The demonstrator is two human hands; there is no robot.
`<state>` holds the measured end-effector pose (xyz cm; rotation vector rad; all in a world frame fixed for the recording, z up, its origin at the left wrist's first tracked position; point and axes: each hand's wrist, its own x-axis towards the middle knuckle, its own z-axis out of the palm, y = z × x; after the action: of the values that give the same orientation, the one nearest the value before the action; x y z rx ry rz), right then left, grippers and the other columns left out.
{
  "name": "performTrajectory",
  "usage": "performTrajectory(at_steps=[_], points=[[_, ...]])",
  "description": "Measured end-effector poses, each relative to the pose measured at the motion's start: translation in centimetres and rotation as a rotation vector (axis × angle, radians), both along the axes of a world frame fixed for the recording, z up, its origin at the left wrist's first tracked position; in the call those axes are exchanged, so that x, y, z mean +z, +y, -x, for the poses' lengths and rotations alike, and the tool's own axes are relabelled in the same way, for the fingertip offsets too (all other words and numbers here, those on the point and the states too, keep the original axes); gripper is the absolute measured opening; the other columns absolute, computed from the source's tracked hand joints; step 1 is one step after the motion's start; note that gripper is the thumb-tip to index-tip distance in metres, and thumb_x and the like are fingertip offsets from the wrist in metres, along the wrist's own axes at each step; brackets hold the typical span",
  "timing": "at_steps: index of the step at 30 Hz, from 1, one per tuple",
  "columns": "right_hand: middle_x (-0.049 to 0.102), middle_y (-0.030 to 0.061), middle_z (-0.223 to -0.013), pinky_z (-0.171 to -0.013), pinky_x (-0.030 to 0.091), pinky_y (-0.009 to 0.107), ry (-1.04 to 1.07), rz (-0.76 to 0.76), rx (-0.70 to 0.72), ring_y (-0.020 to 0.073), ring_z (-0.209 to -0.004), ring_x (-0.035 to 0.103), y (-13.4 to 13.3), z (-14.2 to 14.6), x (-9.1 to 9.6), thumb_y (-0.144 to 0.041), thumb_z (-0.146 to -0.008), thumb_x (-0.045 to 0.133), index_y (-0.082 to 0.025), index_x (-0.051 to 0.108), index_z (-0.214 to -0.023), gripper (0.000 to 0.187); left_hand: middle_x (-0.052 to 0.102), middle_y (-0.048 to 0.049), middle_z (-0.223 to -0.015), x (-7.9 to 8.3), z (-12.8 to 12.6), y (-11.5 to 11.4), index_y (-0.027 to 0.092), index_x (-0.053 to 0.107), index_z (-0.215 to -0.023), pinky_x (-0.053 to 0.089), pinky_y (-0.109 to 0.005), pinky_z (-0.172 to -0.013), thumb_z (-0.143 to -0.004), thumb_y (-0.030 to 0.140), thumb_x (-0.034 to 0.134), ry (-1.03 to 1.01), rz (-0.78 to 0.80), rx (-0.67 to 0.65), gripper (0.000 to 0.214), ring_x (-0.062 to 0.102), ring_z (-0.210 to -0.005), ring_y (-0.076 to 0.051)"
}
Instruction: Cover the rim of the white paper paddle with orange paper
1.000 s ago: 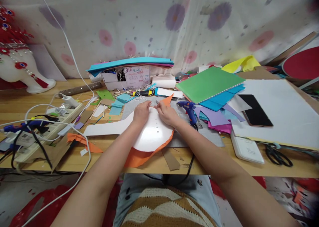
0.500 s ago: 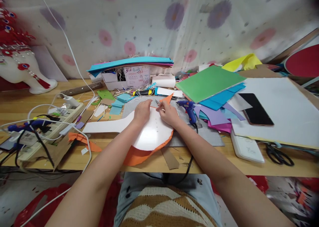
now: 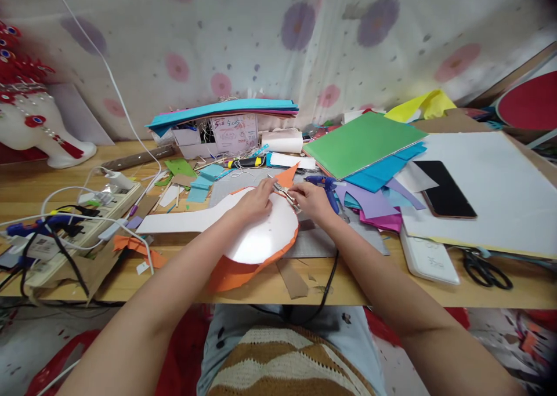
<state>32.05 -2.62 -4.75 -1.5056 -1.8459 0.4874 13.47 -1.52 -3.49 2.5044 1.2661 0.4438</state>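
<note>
A white spoon-shaped board (image 3: 256, 239) lies on the grey mat, its long handle pointing left. Orange paper (image 3: 237, 275) sticks out from under its round part, with a folded rim along the right edge and a pointed flap (image 3: 288, 176) at the top. My left hand (image 3: 257, 202) rests on the board near its upper edge, fingers stretched out and holding nothing. Pinched in my right hand (image 3: 311, 200) is a slim silver metal tool with a pointed tip (image 3: 284, 192), lying across the board's upper right edge. I cannot make out its exact kind.
A blue glue gun (image 3: 322, 181) lies just beyond my right hand. Coloured sheets (image 3: 368, 144), a phone (image 3: 446, 188) and black scissors (image 3: 486, 268) are on the right. A power strip (image 3: 82, 233) with tangled cables fills the left. Paper scraps (image 3: 200, 188) lie behind the board.
My right hand has moved right, off the orange flap, and the silver tool now shows more fully. My left hand has shifted slightly and its fingers reach toward the upper edge.
</note>
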Motion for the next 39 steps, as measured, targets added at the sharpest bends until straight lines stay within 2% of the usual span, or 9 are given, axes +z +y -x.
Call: performTrajectory(at_steps=[6,11,17,19,22,25,29,34,39], points=[[0.067,0.0028,-0.076,-0.062,0.038,0.022,-0.098,0.112,-0.032,0.0118,-0.065,0.058,-0.9,-1.3,0.2,-0.025,-0.079,0.055,-0.018,0.067,-0.076,0.015,0.043,-0.0109,-0.132,-0.3,-0.4,-0.3,0.023,0.014,-0.14,0.043,-0.039,-0.092,-0.073,0.006,0.037,0.083,-0.038,0.048,0.073,0.052,-0.113,-0.023],[0.063,0.0019,-0.06,-0.053,0.03,0.022,-0.203,0.151,-0.081,0.0118,-0.056,0.054,-1.2,-1.4,0.4,-0.038,-0.085,0.047,-0.017,0.062,-0.064,0.034,0.049,-0.0096,-0.124,-0.3,-0.4,-0.5,0.024,0.013,-0.141,0.044,-0.035,-0.089,-0.071,0.006,0.039,0.091,-0.086,0.094,0.077,0.056,-0.107,-0.022],[0.066,0.0064,-0.065,-0.052,0.027,0.025,-0.353,0.171,-0.119,0.0158,-0.063,0.057,-0.9,-1.3,0.2,-0.051,-0.089,0.032,-0.018,0.063,-0.062,0.053,0.052,-0.01,-0.119,0.1,-0.2,-0.6,0.017,0.025,-0.137,0.044,-0.034,-0.089,-0.072,0.007,0.042,0.002,-0.213,0.112,0.068,0.055,-0.104,-0.02],[0.068,0.0074,-0.074,-0.056,0.03,0.025,-0.371,0.178,-0.135,0.0171,-0.07,0.06,-1.0,-1.0,0.3,-0.046,-0.091,0.03,-0.018,0.066,-0.074,0.049,0.052,-0.0111,-0.119,0.5,-0.2,-0.4,0.014,0.032,-0.132,0.043,-0.034,-0.09,-0.073,0.008,0.041,-0.018,-0.262,0.131,0.06,0.055,-0.103,-0.02],[0.068,0.0072,-0.095,-0.064,0.037,0.025,-0.353,0.171,-0.103,0.0189,-0.084,0.06,-1.2,-0.2,0.3,-0.039,-0.09,0.035,-0.02,0.063,-0.105,0.037,0.054,-0.0105,-0.117,0.6,-0.3,-0.1,0.014,0.037,-0.128,0.042,-0.034,-0.093,-0.075,0.008,0.04,-0.044,-0.272,0.166,0.054,0.054,-0.104,-0.019],[0.063,0.0069,-0.112,-0.073,0.04,0.027,-0.378,0.124,-0.013,0.0203,-0.097,0.058,-1.4,0.5,0.1,-0.038,-0.089,0.037,-0.023,0.056,-0.12,0.039,0.052,-0.0123,-0.12,0.0,-0.4,0.1,0.011,0.038,-0.126,0.038,-0.035,-0.099,-0.076,0.008,0.039,-0.035,-0.259,0.182,0.05,0.049,-0.112,-0.02],[0.063,0.0073,-0.108,-0.073,0.041,0.028,-0.477,0.081,0.075,0.0205,-0.095,0.058,-1.5,0.9,-0.1,-0.034,-0.09,0.036,-0.025,0.059,-0.117,0.037,0.049,-0.0139,-0.125,-1.0,-0.6,0.0,0.009,0.038,-0.128,0.035,-0.036,-0.102,-0.077,0.009,0.038,0.028,-0.234,0.178,0.051,0.044,-0.118,-0.022],[0.066,0.0091,-0.094,-0.065,0.038,0.028,-0.572,0.009,0.116,0.0207,-0.086,0.06,-1.8,1.2,0.1,-0.032,-0.09,0.038,-0.021,0.065,-0.106,0.033,0.05,-0.0147,-0.126,-1.0,-0.9,-0.1,0.008,0.037,-0.129,0.035,-0.036,-0.102,-0.077,0.008,0.037,0.049,-0.22,0.2,0.052,0.045,-0.118,-0.023],[0.066,0.0077,-0.096,-0.065,0.037,0.026,-0.5,-0.012,0.153,0.0187,-0.089,0.059,-2.3,1.0,0.5,-0.03,-0.089,0.041,-0.021,0.067,-0.097,0.029,0.051,-0.0135,-0.125,-1.1,-0.8,-0.1,0.009,0.037,-0.129,0.035,-0.036,-0.101,-0.077,0.009,0.038,0.062,-0.211,0.216,0.052,0.046,-0.117,-0.022]])
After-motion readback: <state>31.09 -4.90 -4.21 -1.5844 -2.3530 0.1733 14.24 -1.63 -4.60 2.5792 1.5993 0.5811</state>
